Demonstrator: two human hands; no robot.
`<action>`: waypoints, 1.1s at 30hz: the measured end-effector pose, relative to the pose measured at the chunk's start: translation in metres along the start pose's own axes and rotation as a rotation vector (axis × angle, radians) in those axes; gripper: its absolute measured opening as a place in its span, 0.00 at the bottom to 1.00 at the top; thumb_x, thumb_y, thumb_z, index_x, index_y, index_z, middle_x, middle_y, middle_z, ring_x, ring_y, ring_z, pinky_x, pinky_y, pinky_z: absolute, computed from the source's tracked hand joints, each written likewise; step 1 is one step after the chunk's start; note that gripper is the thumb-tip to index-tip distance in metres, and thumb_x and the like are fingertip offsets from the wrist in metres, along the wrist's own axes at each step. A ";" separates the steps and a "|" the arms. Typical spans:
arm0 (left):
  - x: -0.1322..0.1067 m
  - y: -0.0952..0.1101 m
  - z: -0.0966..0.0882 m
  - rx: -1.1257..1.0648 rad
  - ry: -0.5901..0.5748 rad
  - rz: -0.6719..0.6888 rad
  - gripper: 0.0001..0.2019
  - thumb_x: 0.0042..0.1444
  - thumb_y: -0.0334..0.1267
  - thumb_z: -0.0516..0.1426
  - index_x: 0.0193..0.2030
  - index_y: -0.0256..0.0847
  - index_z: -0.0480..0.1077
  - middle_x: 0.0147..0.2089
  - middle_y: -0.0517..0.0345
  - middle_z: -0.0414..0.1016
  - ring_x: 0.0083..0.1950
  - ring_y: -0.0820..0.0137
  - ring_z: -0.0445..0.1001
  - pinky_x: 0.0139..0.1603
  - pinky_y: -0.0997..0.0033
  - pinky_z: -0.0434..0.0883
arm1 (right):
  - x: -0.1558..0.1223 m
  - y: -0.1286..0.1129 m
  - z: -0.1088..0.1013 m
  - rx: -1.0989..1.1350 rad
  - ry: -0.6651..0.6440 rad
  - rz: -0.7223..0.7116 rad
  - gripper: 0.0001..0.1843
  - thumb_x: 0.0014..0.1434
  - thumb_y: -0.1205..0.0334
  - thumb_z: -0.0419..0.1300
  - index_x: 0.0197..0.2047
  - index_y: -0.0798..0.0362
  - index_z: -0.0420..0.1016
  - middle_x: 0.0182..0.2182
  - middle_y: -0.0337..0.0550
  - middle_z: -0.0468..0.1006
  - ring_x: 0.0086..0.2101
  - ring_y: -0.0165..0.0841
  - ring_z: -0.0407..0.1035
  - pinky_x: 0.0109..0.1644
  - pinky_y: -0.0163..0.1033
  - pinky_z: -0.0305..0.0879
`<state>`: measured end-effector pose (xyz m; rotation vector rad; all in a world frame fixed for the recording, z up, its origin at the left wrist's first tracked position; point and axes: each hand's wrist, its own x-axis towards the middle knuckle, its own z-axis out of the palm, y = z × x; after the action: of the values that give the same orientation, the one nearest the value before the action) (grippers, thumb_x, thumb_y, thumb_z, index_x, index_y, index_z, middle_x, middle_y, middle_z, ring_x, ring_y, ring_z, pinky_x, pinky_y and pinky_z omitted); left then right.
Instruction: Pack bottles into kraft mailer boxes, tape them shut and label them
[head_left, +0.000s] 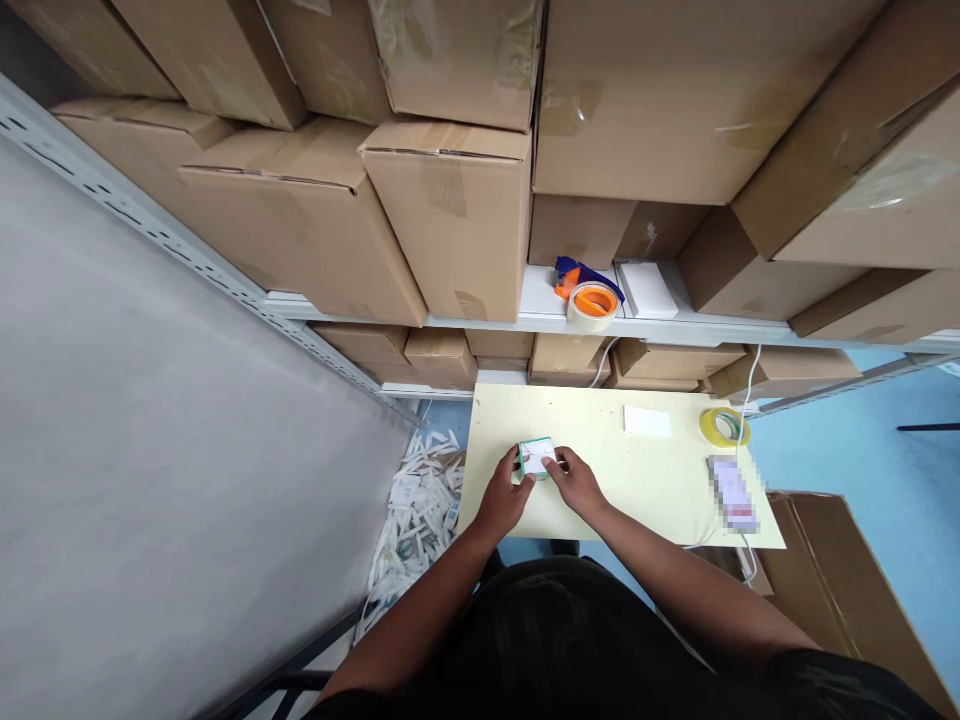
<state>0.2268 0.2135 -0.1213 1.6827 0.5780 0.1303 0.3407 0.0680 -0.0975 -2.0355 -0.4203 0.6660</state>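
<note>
A small white box with green edges rests on the pale yellow table. My left hand grips its left side with curled fingers. My right hand holds its right side, thumb and fingers pinched on the edge. Both hands meet around the box near the table's left part. Black sleeves and my torso fill the bottom of the view.
A white card, a yellow tape roll and a blurred phone lie on the table. An orange tape dispenser and a white box sit on the shelf among cardboard cartons. White paper strips litter the floor at left.
</note>
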 end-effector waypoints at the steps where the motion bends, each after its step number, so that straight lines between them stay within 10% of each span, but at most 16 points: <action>1: -0.001 0.001 0.001 -0.023 -0.001 -0.013 0.33 0.63 0.41 0.59 0.74 0.44 0.57 0.71 0.42 0.66 0.67 0.55 0.70 0.61 0.56 0.73 | -0.001 0.000 0.000 0.009 -0.011 0.023 0.22 0.64 0.37 0.55 0.44 0.48 0.72 0.40 0.42 0.80 0.40 0.40 0.76 0.45 0.44 0.70; 9: 0.017 0.007 -0.008 0.016 0.033 -0.034 0.32 0.64 0.39 0.55 0.75 0.45 0.57 0.73 0.50 0.65 0.71 0.58 0.67 0.70 0.55 0.64 | 0.017 0.003 0.011 0.108 -0.064 0.089 0.19 0.63 0.49 0.56 0.52 0.47 0.75 0.47 0.42 0.82 0.44 0.40 0.77 0.52 0.46 0.71; 20: 0.130 0.023 -0.056 0.005 0.223 -0.006 0.32 0.63 0.40 0.55 0.74 0.45 0.60 0.66 0.54 0.74 0.63 0.58 0.73 0.68 0.57 0.66 | 0.139 -0.063 0.040 -0.022 -0.016 0.096 0.21 0.63 0.47 0.53 0.53 0.48 0.76 0.49 0.44 0.81 0.49 0.41 0.73 0.57 0.46 0.66; 26: 0.138 0.018 -0.060 0.012 0.204 -0.009 0.33 0.63 0.41 0.56 0.75 0.43 0.58 0.71 0.51 0.69 0.70 0.57 0.67 0.71 0.58 0.62 | 0.139 -0.072 0.043 -0.067 -0.014 0.104 0.23 0.64 0.45 0.54 0.54 0.48 0.75 0.48 0.44 0.81 0.48 0.41 0.74 0.56 0.46 0.67; 29: 0.133 0.012 -0.060 -0.024 0.190 0.007 0.35 0.63 0.44 0.58 0.75 0.42 0.55 0.73 0.48 0.65 0.73 0.56 0.64 0.72 0.57 0.61 | 0.114 -0.079 0.025 -0.091 0.021 -0.002 0.24 0.64 0.45 0.56 0.57 0.49 0.74 0.51 0.48 0.79 0.48 0.42 0.74 0.56 0.47 0.68; 33: 0.101 0.000 -0.061 -0.046 0.225 -0.007 0.34 0.63 0.49 0.59 0.73 0.41 0.58 0.74 0.43 0.62 0.73 0.55 0.64 0.69 0.56 0.64 | 0.095 -0.108 -0.043 -0.293 0.322 -0.505 0.18 0.66 0.50 0.57 0.54 0.50 0.73 0.51 0.54 0.76 0.54 0.47 0.68 0.61 0.53 0.64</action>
<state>0.2894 0.3126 -0.1323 1.6317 0.7432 0.3287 0.4389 0.1450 -0.0143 -2.1359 -0.8363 -0.0346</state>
